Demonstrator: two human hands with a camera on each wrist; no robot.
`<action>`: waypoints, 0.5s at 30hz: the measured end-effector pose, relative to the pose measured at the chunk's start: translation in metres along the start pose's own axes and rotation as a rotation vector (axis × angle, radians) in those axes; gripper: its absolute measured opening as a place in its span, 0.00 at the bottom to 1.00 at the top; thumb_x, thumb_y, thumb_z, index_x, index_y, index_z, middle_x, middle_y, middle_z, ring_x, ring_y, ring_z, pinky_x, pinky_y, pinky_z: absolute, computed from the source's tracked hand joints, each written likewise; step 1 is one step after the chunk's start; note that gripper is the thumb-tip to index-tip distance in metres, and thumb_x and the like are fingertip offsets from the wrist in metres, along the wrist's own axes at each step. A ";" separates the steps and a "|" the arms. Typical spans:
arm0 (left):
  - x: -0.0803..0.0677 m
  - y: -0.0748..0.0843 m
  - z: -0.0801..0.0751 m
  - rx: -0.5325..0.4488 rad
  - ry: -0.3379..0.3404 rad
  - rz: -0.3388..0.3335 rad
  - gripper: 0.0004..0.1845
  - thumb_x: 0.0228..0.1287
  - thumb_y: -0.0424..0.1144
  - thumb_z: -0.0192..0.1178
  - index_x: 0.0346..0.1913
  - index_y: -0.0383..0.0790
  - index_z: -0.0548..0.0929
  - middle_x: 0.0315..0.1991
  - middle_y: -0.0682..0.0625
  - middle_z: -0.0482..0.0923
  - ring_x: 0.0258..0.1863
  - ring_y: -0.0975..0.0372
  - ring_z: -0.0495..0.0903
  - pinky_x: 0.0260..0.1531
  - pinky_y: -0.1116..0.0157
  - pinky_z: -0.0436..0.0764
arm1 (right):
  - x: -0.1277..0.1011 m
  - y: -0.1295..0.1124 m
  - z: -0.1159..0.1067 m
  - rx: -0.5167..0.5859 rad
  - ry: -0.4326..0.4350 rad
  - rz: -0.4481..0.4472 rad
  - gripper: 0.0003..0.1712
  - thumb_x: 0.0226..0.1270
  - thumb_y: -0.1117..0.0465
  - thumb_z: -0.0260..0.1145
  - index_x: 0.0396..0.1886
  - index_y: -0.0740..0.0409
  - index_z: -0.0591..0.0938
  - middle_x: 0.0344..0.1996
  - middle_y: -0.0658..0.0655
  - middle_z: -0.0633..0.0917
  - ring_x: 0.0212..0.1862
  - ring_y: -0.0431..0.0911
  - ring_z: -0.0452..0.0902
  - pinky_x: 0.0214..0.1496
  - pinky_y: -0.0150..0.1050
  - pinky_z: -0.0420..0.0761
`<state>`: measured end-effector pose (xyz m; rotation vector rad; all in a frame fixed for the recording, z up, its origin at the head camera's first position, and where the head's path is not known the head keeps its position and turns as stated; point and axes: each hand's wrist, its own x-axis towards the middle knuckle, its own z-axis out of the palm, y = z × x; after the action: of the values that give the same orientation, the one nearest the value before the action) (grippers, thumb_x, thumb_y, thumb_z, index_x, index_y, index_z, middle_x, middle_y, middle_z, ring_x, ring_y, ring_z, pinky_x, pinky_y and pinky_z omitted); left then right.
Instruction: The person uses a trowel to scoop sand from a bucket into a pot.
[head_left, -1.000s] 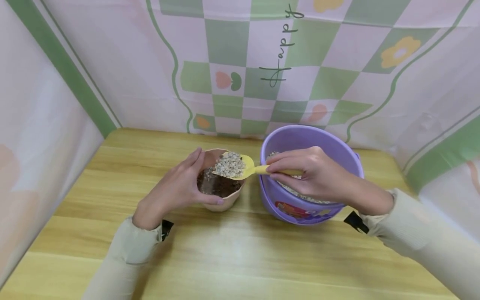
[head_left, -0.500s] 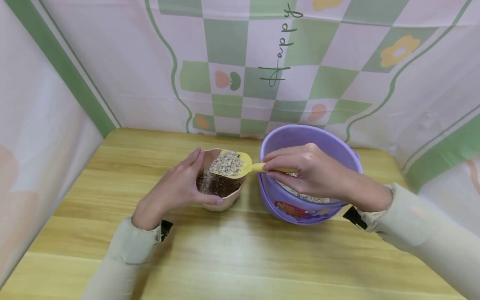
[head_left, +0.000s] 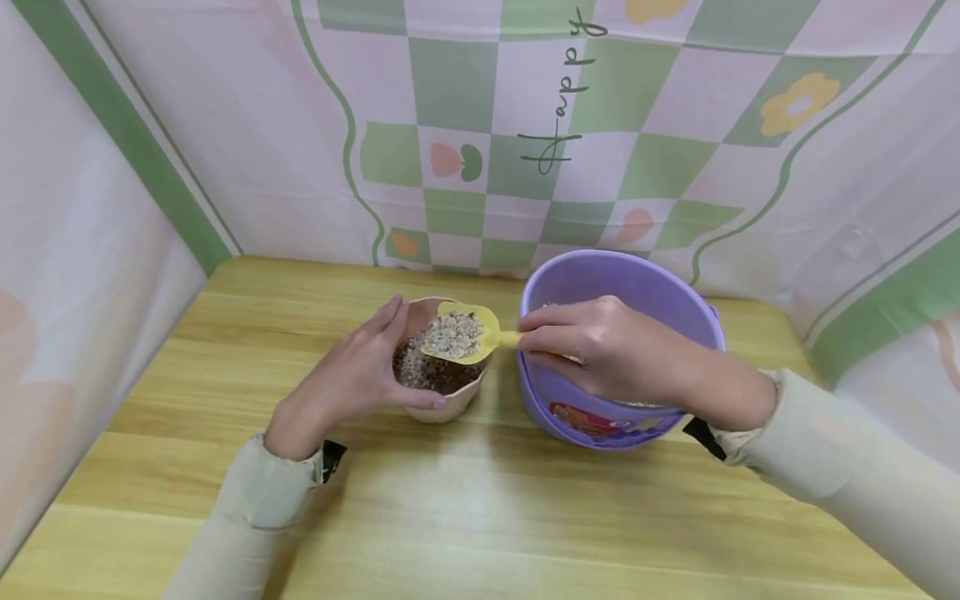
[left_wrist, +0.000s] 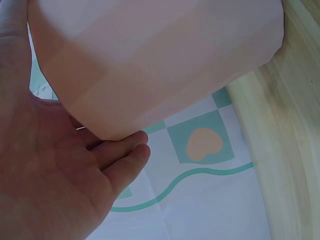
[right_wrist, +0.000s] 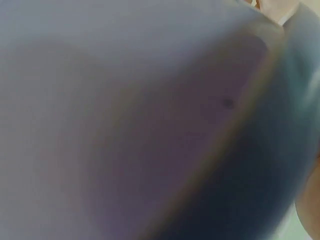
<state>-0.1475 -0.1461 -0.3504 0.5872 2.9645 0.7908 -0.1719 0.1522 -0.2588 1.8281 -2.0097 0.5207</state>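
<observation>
- Head: my left hand (head_left: 345,371) curls round the pot (head_left: 452,407) on the table (head_left: 450,525), likely to steady it; my right hand (head_left: 607,346) grips the scoop (head_left: 490,332) over its mouth, presumably so gravel (head_left: 454,335) lands inside.
- Left wrist: my fingers (left_wrist: 127,162) brace the pot.
- Right wrist: blurred, grip hidden.

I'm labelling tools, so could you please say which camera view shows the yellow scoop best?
The head view: it shows the yellow scoop clearly, loaded with pale grains over the pot, gripped by the right hand. The left wrist view shows none of it; in the blurred right wrist view I cannot find it.
</observation>
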 end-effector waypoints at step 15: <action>-0.001 0.000 0.000 -0.048 -0.002 -0.008 0.65 0.36 0.75 0.72 0.76 0.46 0.60 0.79 0.37 0.47 0.69 0.37 0.63 0.62 0.40 0.69 | -0.004 -0.002 0.002 -0.102 -0.142 -0.026 0.13 0.59 0.74 0.65 0.45 0.64 0.83 0.44 0.61 0.86 0.44 0.52 0.85 0.42 0.44 0.86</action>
<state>-0.1471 -0.1463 -0.3507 0.5728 2.9343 0.8579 -0.1699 0.1541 -0.2623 1.8738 -2.0596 0.2827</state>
